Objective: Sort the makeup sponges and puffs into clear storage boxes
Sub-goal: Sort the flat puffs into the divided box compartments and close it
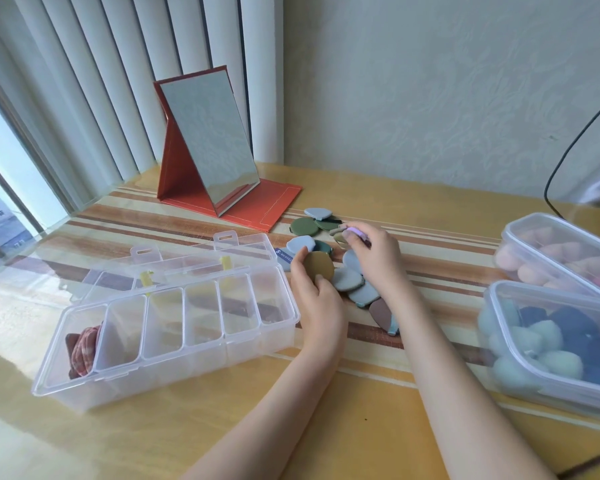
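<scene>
Puffs (352, 278) still piled; left hand (314, 289) pinches mustard round puff (318, 267), right hand (374, 252) pinches lilac one (355, 232). Drop each flat into an empty compartment of divided box (174, 344).

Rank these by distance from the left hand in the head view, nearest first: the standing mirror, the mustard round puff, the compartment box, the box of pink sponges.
1. mustard round puff, held in the left hand.
2. compartment box, just left of it.
3. standing mirror, at the back left.
4. box of pink sponges, far right.
</scene>
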